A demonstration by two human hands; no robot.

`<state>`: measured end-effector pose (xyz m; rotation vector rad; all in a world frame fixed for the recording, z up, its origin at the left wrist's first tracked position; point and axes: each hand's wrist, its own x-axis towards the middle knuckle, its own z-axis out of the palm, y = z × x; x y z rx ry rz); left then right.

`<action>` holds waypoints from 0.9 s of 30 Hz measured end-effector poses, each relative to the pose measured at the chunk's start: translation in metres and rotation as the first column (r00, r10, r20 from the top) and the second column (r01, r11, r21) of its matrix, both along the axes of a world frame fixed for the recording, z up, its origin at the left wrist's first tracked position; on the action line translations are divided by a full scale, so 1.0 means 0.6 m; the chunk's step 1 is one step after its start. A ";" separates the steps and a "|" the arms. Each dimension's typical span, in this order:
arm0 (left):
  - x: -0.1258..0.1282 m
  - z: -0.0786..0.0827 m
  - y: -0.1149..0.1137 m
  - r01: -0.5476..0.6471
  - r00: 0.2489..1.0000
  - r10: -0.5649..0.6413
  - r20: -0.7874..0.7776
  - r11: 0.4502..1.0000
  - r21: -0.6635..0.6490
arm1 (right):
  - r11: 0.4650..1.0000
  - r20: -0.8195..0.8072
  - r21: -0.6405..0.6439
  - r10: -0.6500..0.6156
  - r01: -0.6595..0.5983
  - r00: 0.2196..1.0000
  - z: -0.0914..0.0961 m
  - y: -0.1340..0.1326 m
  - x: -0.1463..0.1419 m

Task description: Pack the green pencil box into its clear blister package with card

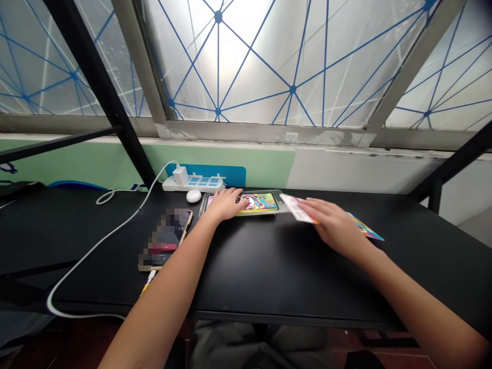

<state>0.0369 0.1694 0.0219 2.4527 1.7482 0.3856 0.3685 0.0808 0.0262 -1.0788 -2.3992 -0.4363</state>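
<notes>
My left hand (225,203) lies flat with fingers stretched on a colourful picture board in a grey tray (261,202) at the back of the black table (269,266). My right hand (332,223) rests palm down, fingers extended, on a thin colourful sheet or booklet (365,228) that pokes out to both sides of it. The sheet's pink-white end (294,207) points toward the tray.
A phone (167,238) on a white charging cable (96,246) lies left of my left arm. A white power strip (194,182) and a small white oval object (193,196) sit against the wall. Black frame bars stand at both sides.
</notes>
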 end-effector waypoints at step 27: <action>0.075 -0.009 -0.036 -0.027 0.998 0.018 0.055 0.982 0.186 | 0.908 -0.044 -0.304 0.287 -0.287 0.957 -0.041 -0.025 -0.255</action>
